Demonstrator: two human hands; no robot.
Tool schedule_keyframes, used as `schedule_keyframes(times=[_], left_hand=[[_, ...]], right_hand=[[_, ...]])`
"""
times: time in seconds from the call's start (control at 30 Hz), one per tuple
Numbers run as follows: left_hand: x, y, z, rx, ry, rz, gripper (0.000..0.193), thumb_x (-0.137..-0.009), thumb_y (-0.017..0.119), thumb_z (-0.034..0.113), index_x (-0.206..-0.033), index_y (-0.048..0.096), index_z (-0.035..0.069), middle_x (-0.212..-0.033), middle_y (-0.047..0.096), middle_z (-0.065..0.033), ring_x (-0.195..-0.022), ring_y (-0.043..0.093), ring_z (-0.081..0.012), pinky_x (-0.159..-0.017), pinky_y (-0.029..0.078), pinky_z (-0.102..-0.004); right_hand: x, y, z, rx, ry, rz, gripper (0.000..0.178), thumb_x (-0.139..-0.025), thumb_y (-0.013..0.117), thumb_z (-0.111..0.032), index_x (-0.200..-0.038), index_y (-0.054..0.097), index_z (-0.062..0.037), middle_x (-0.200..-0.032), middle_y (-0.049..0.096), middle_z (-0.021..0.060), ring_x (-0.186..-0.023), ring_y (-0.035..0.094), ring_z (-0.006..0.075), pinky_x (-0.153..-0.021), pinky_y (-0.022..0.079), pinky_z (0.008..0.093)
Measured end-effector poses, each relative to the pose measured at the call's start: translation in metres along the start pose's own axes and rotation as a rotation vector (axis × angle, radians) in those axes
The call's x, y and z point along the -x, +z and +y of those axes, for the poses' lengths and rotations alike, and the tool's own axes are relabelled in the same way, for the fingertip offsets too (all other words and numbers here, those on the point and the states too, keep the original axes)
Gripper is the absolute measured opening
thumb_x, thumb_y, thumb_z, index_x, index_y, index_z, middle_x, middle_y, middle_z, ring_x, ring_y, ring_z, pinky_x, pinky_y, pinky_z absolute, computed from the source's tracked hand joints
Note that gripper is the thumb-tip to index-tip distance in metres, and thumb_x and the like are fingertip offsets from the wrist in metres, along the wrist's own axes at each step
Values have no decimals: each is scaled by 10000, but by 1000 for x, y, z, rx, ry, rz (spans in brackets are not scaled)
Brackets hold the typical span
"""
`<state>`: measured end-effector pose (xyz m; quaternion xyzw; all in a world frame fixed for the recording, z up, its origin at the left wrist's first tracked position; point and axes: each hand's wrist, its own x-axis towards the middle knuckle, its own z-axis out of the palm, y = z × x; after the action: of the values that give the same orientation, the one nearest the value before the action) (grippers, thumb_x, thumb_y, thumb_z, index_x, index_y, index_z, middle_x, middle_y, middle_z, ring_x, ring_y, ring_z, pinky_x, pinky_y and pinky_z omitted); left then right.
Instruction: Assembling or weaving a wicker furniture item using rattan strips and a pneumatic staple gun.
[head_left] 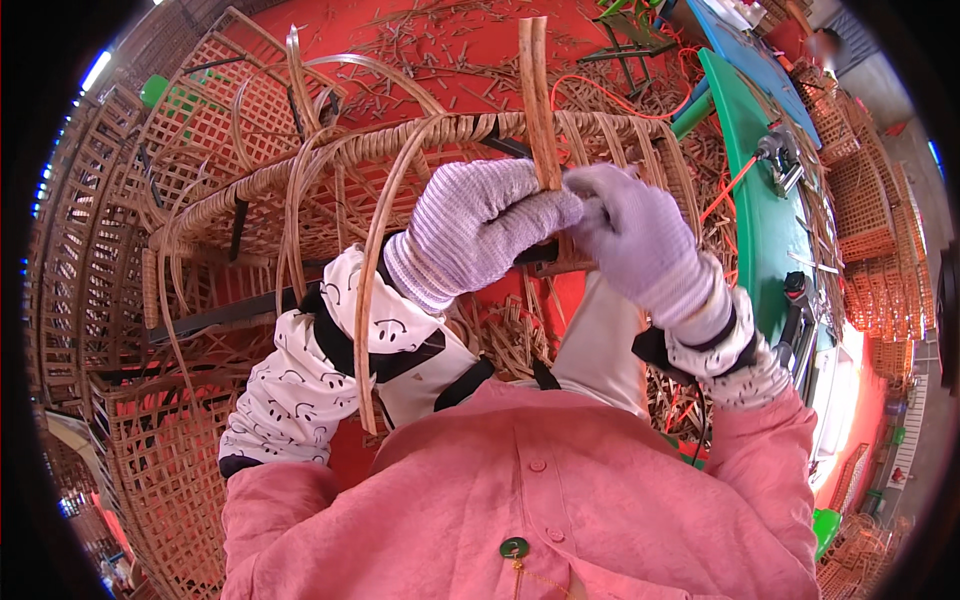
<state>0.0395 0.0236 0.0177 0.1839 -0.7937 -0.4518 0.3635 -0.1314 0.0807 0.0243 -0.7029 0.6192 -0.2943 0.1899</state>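
Observation:
A brown rattan strip (537,100) stands upright between my hands, its lower end at my fingertips. My left hand (480,225), in a pale knitted glove, is closed with thumb and fingers pinching that lower end. My gloved right hand (640,235) meets it from the right, fingers curled in and slightly blurred; its grip on the strip is partly hidden. Just beyond both hands runs the wrapped rim of a woven rattan frame (350,150). Loose strips hang over this rim, and one long strip (375,260) curves down past my left forearm.
Woven rattan baskets (160,480) are stacked along the left, more (870,205) along the right. A green bench (745,150) holding a metal tool (785,165) stands at right. Offcuts litter the red floor (430,50), where an orange hose (640,110) curls.

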Motion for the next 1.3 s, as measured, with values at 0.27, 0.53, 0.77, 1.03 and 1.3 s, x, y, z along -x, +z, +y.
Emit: schedule_keyframes(times=[0.27,0.53,0.77,1.03,1.3], left_hand=[[30,5,-6,-429,514,-235,232,-681,689,180,-891,618,109,-850,611,-48,-710,609,-227,-587,500,-324],[44,23,-37,-767,456,-280,317,-623,648,172,-928,587,106,-854,527,-26,-692,553,-202,-550,468,-330],[56,13,-17,-709,300,-369,241,-676,602,240,-881,605,113,-852,583,-52,-746,583,-234,-694,444,-366],[-1,-15,-1,-842,-273,-156,316,-847,493,307,-680,571,50,-644,567,-188,-595,561,-364,-485,408,-437],[-16,-19,-70,-204,-678,-678,303,-881,474,301,-909,625,41,-669,629,-120,-631,635,-212,-565,509,-327]], right_hand=[[20,5,18,501,-428,144,555,-618,686,-220,-1149,526,-208,-875,609,2,-1069,472,227,-940,284,479],[-5,-4,26,357,-555,60,323,-679,649,-263,-987,606,-180,-798,597,51,-938,555,234,-967,281,487],[9,17,33,461,-623,171,279,-630,649,-237,-875,565,-134,-653,497,28,-697,537,227,-990,308,455],[12,18,22,625,-626,161,337,-657,622,-269,-900,504,-66,-636,466,22,-717,527,214,-990,321,447],[14,24,24,670,-644,226,209,-699,550,-183,-870,515,-70,-661,506,20,-763,551,205,-986,320,458]])
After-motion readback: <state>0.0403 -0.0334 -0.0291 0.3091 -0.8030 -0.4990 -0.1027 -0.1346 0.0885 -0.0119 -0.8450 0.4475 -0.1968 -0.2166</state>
